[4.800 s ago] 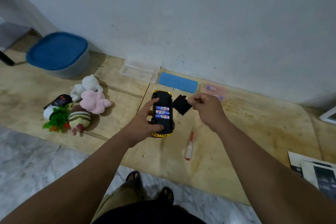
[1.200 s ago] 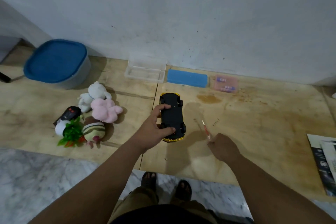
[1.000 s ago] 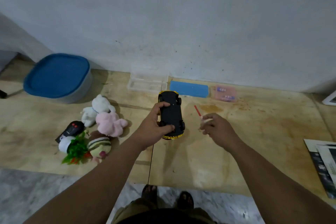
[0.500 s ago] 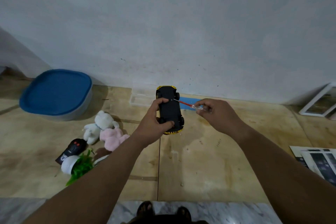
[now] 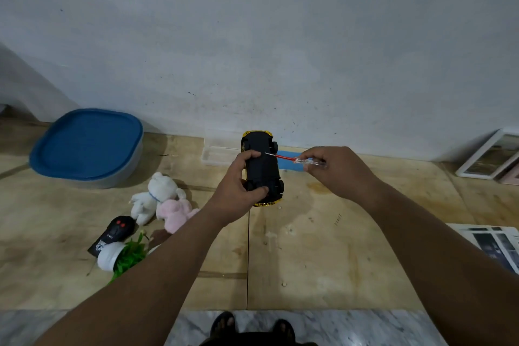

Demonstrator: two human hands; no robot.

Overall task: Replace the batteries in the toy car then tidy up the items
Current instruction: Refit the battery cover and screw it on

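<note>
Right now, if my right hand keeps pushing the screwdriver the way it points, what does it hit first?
The right hand aims the screwdriver left at the car. Its tip seems already at the black underside, so it meets that first; depth is unclear.

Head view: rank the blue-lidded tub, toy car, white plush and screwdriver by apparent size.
1. Blue-lidded tub
2. Toy car, though held up nearer the camera, so it may look oversized
3. White plush, close behind the car
4. Screwdriver, thinnest by far

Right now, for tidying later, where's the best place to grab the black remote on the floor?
Grip the remote across its two long sides near the middle, coming from above. It lies flat; the pot crowds its near end, the white plush its far end.
</note>
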